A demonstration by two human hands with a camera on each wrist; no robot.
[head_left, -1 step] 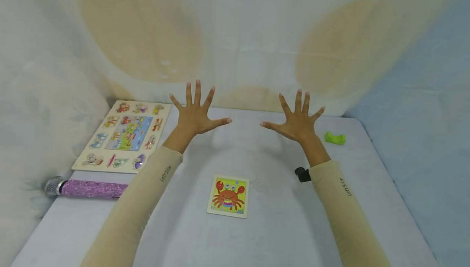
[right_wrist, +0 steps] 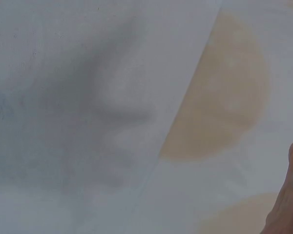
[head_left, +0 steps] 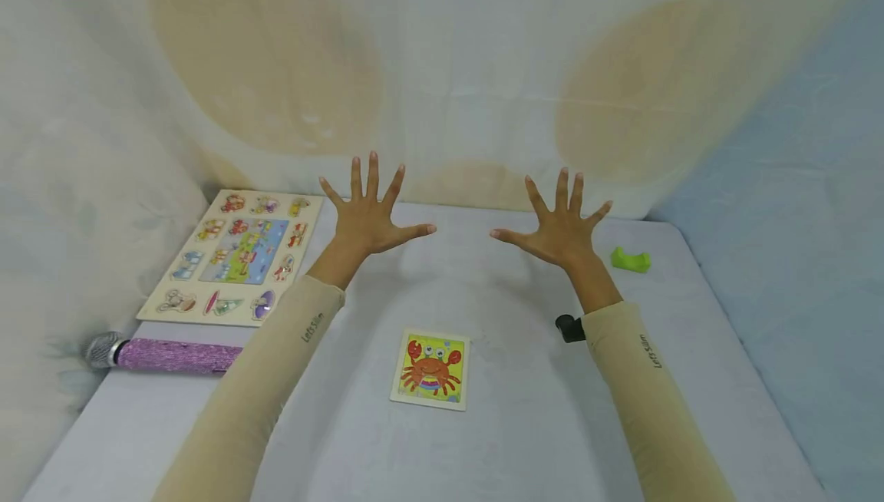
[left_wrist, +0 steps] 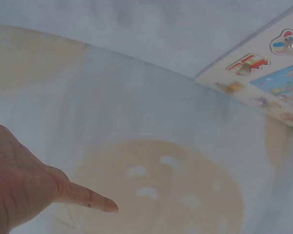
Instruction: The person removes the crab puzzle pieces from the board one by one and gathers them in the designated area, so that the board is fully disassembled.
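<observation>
On the left of the white table, we see a microphone with grey mesh head and purple, glittering handle. Behind it lies the wooden board, pale, with small coloured figures around a blue and green picture in its middle. To the right of this board, the left hand is raised with its fingers spread wide, released from any grip. In the near middle of the table, between the two arms, lies the crab puzzle, flat and slightly turned: an orange-red crab with lifted claws and a rainbow band, on yellow-green ground in a pale frame. Further right, the right hand is spread in the same way, also holding nothing. Near it, at the right side of the table, lies a bright green piece with a dip in its top.

The left sleeve hides the microphone's end. The left wrist view cuts off the board at its edge. The crab's small details are hard to make out. A black object is partly covered by the right sleeve, and we cannot tell what it is. The right wrist view shows only slivers of the right hand, with a blurred shadow.
</observation>
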